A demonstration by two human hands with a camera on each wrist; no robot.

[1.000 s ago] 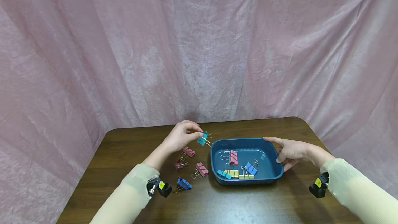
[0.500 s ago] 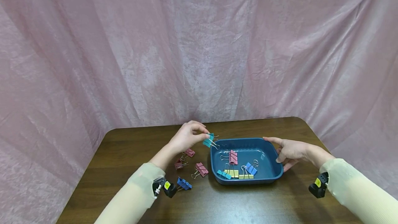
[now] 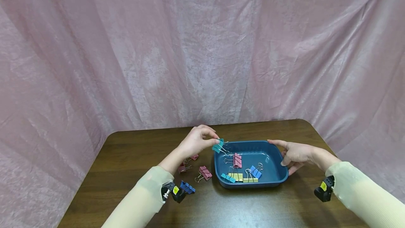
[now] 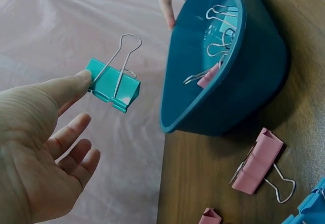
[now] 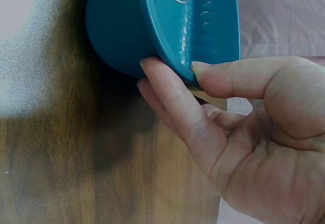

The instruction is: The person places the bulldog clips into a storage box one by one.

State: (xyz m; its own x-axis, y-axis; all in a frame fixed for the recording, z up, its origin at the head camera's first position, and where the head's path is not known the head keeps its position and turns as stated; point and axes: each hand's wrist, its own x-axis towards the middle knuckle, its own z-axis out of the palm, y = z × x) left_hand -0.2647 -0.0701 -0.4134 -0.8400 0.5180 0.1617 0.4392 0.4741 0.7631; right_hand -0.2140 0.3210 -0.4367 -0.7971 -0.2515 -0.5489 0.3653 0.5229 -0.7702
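Note:
Between thumb and fingertips, my left hand [image 3: 197,144] pinches a teal binder clip [image 4: 116,86], its wire handles pointing away from the hand. In the head view the clip is over the far left corner of a blue plastic tray [image 3: 250,159]. My right hand [image 3: 296,153] grips the tray's right end; the right wrist view shows the thumb at the rim and fingers against the outside wall. Inside the tray lie a pink binder clip [image 3: 237,160], a blue binder clip [image 3: 255,172], a smaller teal binder clip [image 3: 227,177] and two yellow binder clips [image 3: 236,176].
Left of the tray, on the brown wooden table [image 3: 136,161], are several pink clips [image 3: 205,172], some partly hidden behind the left forearm. A dark blue clip [image 3: 188,187] lies nearer the front. A pink curtain [image 3: 202,52] hangs behind the table.
My left hand has moved right, carrying the teal binder clip from beside the tray to over its far left corner. The right hand and tray have stayed put.

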